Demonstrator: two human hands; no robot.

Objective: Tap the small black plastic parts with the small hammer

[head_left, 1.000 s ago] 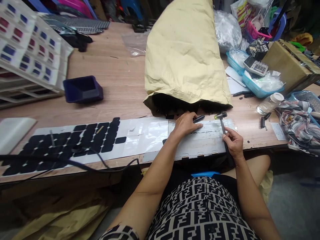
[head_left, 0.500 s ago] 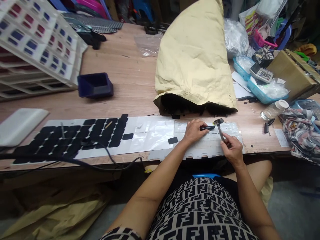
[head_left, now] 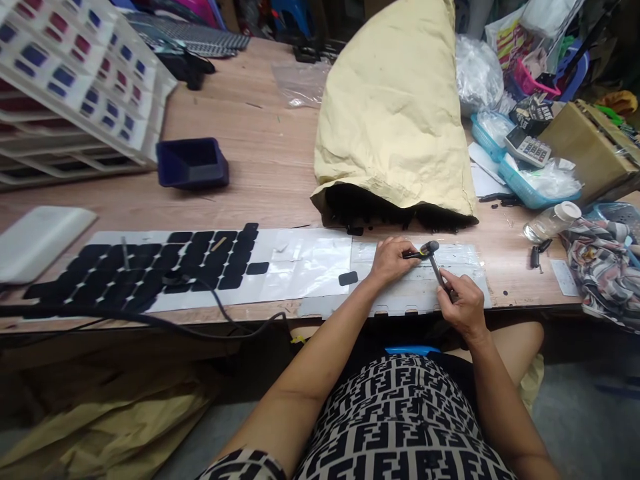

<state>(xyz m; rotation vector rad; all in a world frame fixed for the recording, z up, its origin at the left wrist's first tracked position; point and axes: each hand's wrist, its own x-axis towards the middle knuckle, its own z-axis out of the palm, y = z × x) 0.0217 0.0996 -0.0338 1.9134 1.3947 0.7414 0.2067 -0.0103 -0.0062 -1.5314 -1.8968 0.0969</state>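
My left hand (head_left: 391, 262) is closed on one end of a slim black stick-like piece (head_left: 411, 255), held low over a pale board (head_left: 373, 293) at the table's front edge. A small hammer (head_left: 438, 268) is gripped by its handle in my right hand (head_left: 463, 303). Its head is at the free right end of the black piece; whether the two touch, I cannot tell. A yellow-green bit shows beside the hammer head. Just beyond my hands lies a large tan paper sack (head_left: 390, 113), its dark mouth towards me, with black pieces inside.
Rows of black rounded pieces (head_left: 150, 267) lie on a white sheet (head_left: 305, 267) to the left, crossed by a black cable (head_left: 200, 330). Farther back are a dark blue bin (head_left: 193, 167) and a white crate (head_left: 100, 87). Blue baskets (head_left: 535, 190), a jar (head_left: 550, 221) and cloth (head_left: 600, 267) sit right.
The hammer head has moved left and slightly down, onto or close over the black piece's free end. My left hand keeps its hold on the piece. The view has shifted slightly.
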